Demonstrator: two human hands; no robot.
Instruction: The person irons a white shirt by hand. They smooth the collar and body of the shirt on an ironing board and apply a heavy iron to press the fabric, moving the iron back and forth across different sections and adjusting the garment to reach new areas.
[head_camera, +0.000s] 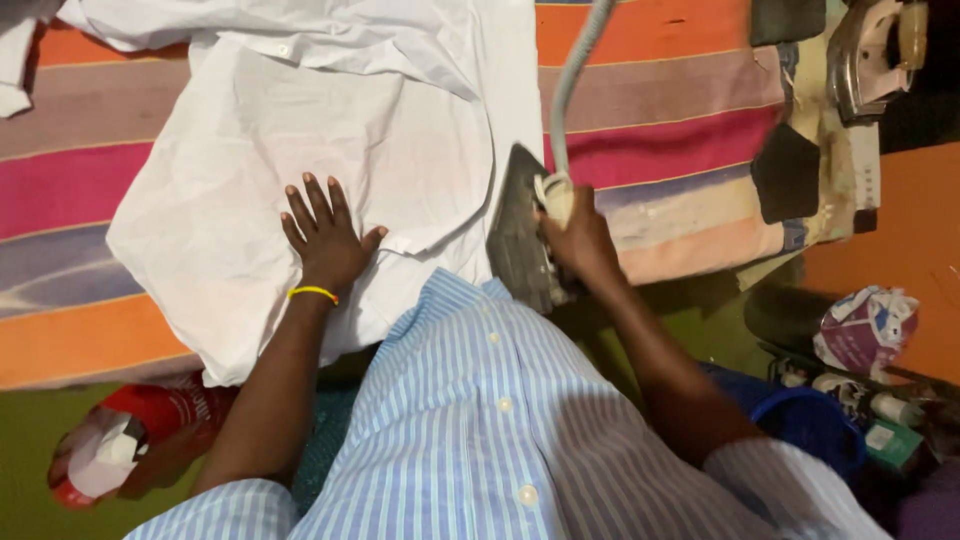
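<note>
Person wears a button-up shirt (500, 420), light blue with thin white vertical stripes, white buttons down the front placket, collar open at top. Short sleeves, cuffs ending above the elbows. Thin yellow band (313, 293) on the left wrist. Forearms bare, right wrist bare, fingers without rings.

This looks like a small home or tailor's ironing corner: a desk padded with a striped blanket (680, 120), a white shirt (300, 150) spread on it, an electric iron (520, 235), a second iron (870, 55), and clutter on the floor.
</note>
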